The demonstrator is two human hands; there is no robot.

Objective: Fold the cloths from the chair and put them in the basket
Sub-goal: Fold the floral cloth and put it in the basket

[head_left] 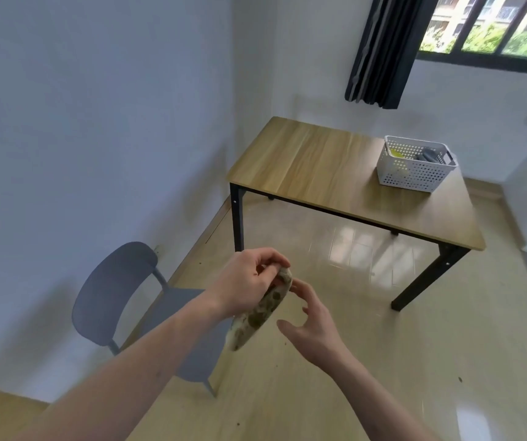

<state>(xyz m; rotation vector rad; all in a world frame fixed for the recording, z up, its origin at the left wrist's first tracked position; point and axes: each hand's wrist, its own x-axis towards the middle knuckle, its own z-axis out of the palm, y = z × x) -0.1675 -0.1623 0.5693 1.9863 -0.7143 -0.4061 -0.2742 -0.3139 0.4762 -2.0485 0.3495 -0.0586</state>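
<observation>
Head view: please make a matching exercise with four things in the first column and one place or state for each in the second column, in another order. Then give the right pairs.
Things:
1. spotted cloth
2. white basket
3. grey chair
4. black curtain

Places or states:
A. hangs at the left side of the window
B. stands on the floor by the wall, no cloth visible on it
C. held up in the air, gripped at its top by the left hand
D. stands on the wooden table, with items already inside

Pairs: 1-C, 2-D, 3-B, 4-A
</observation>
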